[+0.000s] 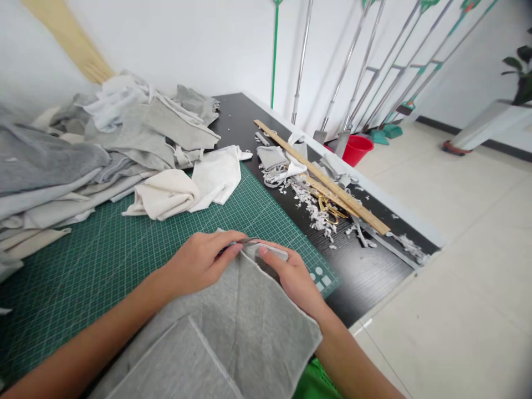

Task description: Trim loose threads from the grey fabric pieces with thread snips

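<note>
A large piece of grey cloth (257, 321) with pale seams hangs from both hands over the near edge of the green cutting mat (103, 288). My left hand (205, 257) pinches its top edge between thumb and fingers. Close beside it on the right, my right hand (286, 269) grips the same edge, its thumb lying on a folded grey part. A small dark, thin item shows between the fingertips of the two hands; what it is cannot be made out.
Heaped grey and white cloths (137, 127) cover the mat's far left. On the black table (353, 277) at right lie wooden rulers (324, 177), gold-handled scissors (330, 210) and scraps. Beyond stand a red bucket (357, 149) and several long-handled tools.
</note>
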`<state>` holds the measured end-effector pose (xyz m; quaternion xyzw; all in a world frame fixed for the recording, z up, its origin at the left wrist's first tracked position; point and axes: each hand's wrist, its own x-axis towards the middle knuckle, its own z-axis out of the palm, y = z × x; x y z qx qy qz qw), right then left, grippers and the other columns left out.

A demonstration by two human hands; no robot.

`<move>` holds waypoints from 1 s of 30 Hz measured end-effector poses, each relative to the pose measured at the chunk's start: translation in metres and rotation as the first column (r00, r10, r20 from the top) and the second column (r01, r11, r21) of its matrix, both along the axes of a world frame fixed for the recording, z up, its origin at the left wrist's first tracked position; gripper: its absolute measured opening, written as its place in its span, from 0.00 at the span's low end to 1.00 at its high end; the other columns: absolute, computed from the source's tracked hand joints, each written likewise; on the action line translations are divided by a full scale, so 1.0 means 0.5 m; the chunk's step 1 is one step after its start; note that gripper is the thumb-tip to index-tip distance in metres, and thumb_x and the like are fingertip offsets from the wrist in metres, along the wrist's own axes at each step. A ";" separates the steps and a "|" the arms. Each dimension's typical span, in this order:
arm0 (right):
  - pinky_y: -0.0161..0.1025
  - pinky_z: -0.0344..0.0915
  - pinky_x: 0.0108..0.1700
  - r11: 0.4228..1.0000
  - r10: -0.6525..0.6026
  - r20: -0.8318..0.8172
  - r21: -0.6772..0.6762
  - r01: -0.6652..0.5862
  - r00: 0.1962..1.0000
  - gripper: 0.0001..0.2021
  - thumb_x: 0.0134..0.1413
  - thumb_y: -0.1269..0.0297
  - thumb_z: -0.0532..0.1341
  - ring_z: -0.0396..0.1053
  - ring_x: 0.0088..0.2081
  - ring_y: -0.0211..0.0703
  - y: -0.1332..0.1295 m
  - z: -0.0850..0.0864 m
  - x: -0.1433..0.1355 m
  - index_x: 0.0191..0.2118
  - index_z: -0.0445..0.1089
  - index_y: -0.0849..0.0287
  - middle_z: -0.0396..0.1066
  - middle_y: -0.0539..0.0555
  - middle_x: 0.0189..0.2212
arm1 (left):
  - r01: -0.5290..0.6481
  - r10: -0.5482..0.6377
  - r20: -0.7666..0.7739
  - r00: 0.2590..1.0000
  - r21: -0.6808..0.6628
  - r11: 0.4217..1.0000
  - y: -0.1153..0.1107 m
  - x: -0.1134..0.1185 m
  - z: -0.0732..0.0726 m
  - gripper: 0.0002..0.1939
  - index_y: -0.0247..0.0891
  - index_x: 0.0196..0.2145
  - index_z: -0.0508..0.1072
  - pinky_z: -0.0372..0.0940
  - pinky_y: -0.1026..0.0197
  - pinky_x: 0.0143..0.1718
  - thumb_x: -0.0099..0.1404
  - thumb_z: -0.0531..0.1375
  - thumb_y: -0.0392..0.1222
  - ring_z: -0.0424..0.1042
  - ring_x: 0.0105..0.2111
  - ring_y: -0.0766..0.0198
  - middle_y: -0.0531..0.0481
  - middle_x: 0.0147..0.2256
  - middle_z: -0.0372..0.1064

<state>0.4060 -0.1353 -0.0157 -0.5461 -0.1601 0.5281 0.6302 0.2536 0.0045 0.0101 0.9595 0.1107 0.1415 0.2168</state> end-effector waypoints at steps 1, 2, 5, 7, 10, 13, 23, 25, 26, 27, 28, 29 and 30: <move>0.47 0.66 0.52 1.000 -0.005 0.005 -0.008 0.005 1.000 0.17 0.46 0.52 0.70 0.76 0.41 0.48 -0.001 0.003 0.000 0.40 0.81 0.57 0.81 0.55 0.38 | -0.016 0.016 0.002 1.000 0.025 1.000 -0.009 -0.004 -0.001 0.12 0.42 0.53 0.68 0.69 0.65 0.38 0.75 0.51 0.41 0.79 0.40 0.66 0.54 0.45 0.78; 0.47 0.66 0.52 1.000 -0.008 0.012 -0.020 0.008 1.000 0.17 0.46 0.52 0.70 0.76 0.41 0.48 -0.002 0.006 -0.001 0.40 0.81 0.57 0.81 0.55 0.39 | -0.036 0.035 0.007 0.999 0.055 0.998 -0.018 -0.008 -0.002 0.13 0.42 0.54 0.66 0.69 0.65 0.36 0.75 0.50 0.40 0.79 0.39 0.65 0.54 0.46 0.77; 0.46 0.67 0.51 0.999 -0.014 0.030 -0.051 0.016 0.999 0.16 0.47 0.52 0.70 0.76 0.42 0.48 -0.004 0.016 -0.002 0.40 0.81 0.57 0.81 0.55 0.39 | -0.098 0.095 0.027 0.995 0.138 0.986 -0.045 -0.017 -0.009 0.15 0.41 0.57 0.63 0.70 0.63 0.31 0.75 0.50 0.40 0.80 0.36 0.64 0.51 0.49 0.77; 0.46 0.68 0.51 0.998 -0.012 0.025 -0.064 0.014 1.000 0.16 0.47 0.52 0.70 0.76 0.43 0.49 -0.004 0.022 -0.002 0.40 0.82 0.57 0.81 0.55 0.39 | -0.125 0.125 0.014 0.992 0.163 0.979 -0.057 -0.019 -0.014 0.15 0.41 0.57 0.63 0.70 0.63 0.30 0.75 0.50 0.39 0.80 0.34 0.63 0.51 0.48 0.77; 0.46 0.68 0.51 0.996 -0.010 -0.007 -0.094 0.009 1.000 0.16 0.48 0.52 0.70 0.76 0.43 0.49 -0.005 0.026 -0.002 0.40 0.81 0.56 0.81 0.55 0.39 | -0.148 0.152 -0.009 0.988 0.168 0.975 -0.063 -0.019 -0.019 0.15 0.42 0.57 0.63 0.71 0.62 0.29 0.74 0.51 0.39 0.79 0.31 0.64 0.53 0.46 0.78; 0.45 0.69 0.51 0.993 -0.007 -0.043 -0.116 0.002 0.999 0.16 0.49 0.52 0.70 0.77 0.42 0.48 -0.007 0.026 -0.001 0.41 0.81 0.55 0.81 0.54 0.38 | -0.154 0.157 -0.007 0.988 0.171 0.973 -0.064 -0.018 -0.019 0.15 0.41 0.57 0.63 0.70 0.63 0.27 0.74 0.51 0.38 0.78 0.29 0.65 0.53 0.46 0.78; 0.44 0.69 0.54 0.993 0.003 -0.043 -0.118 -0.008 0.999 0.16 0.51 0.52 0.69 0.77 0.46 0.48 -0.012 0.025 -0.001 0.42 0.81 0.55 0.81 0.53 0.41 | -0.190 0.195 -0.015 0.981 0.161 0.969 -0.071 -0.018 -0.019 0.15 0.40 0.57 0.64 0.69 0.64 0.25 0.74 0.51 0.37 0.73 0.20 0.70 0.52 0.43 0.79; 0.44 0.69 0.54 0.994 0.004 -0.039 -0.113 -0.008 0.999 0.16 0.52 0.52 0.69 0.77 0.46 0.48 -0.013 0.025 -0.002 0.43 0.81 0.54 0.81 0.53 0.41 | -0.191 0.196 -0.016 0.980 0.156 0.969 -0.072 -0.017 -0.018 0.15 0.40 0.57 0.64 0.70 0.64 0.27 0.74 0.51 0.37 0.74 0.21 0.69 0.52 0.43 0.79; 0.44 0.69 0.54 0.994 0.004 -0.037 -0.109 -0.008 0.999 0.16 0.52 0.52 0.69 0.77 0.46 0.48 -0.014 0.025 -0.003 0.43 0.81 0.54 0.81 0.53 0.41 | -0.191 0.196 -0.015 0.981 0.157 0.969 -0.073 -0.017 -0.018 0.15 0.40 0.57 0.64 0.71 0.64 0.28 0.74 0.51 0.37 0.75 0.22 0.69 0.51 0.44 0.79; 0.44 0.69 0.54 0.995 0.004 -0.036 -0.104 -0.008 0.999 0.15 0.52 0.52 0.69 0.77 0.46 0.48 -0.016 0.025 -0.004 0.43 0.81 0.54 0.81 0.53 0.42 | -0.190 0.195 -0.015 0.981 0.160 0.969 -0.074 -0.016 -0.017 0.16 0.40 0.57 0.64 0.71 0.64 0.29 0.74 0.51 0.36 0.75 0.23 0.69 0.51 0.44 0.78; 0.44 0.69 0.53 0.995 0.003 -0.036 -0.100 -0.006 0.999 0.15 0.53 0.52 0.69 0.77 0.46 0.47 -0.017 0.024 -0.005 0.43 0.81 0.54 0.81 0.53 0.42 | -0.188 0.193 -0.014 0.981 0.164 0.968 -0.074 -0.016 -0.017 0.16 0.40 0.57 0.64 0.72 0.64 0.30 0.73 0.51 0.36 0.76 0.24 0.69 0.51 0.45 0.78; 0.44 0.70 0.53 0.995 0.000 -0.036 -0.096 -0.004 0.999 0.15 0.53 0.52 0.69 0.77 0.46 0.48 -0.017 0.024 -0.007 0.44 0.81 0.54 0.81 0.53 0.42 | -0.188 0.192 -0.011 0.981 0.169 0.968 -0.075 -0.016 -0.016 0.16 0.40 0.57 0.64 0.72 0.64 0.30 0.73 0.51 0.36 0.76 0.25 0.69 0.51 0.45 0.78; 0.44 0.70 0.53 0.996 -0.002 -0.037 -0.094 -0.002 0.999 0.15 0.53 0.52 0.69 0.77 0.46 0.48 -0.018 0.024 -0.008 0.44 0.81 0.53 0.81 0.53 0.42 | -0.188 0.192 -0.007 0.981 0.173 0.967 -0.076 -0.016 -0.015 0.16 0.40 0.57 0.64 0.72 0.64 0.30 0.73 0.51 0.36 0.77 0.26 0.68 0.51 0.46 0.78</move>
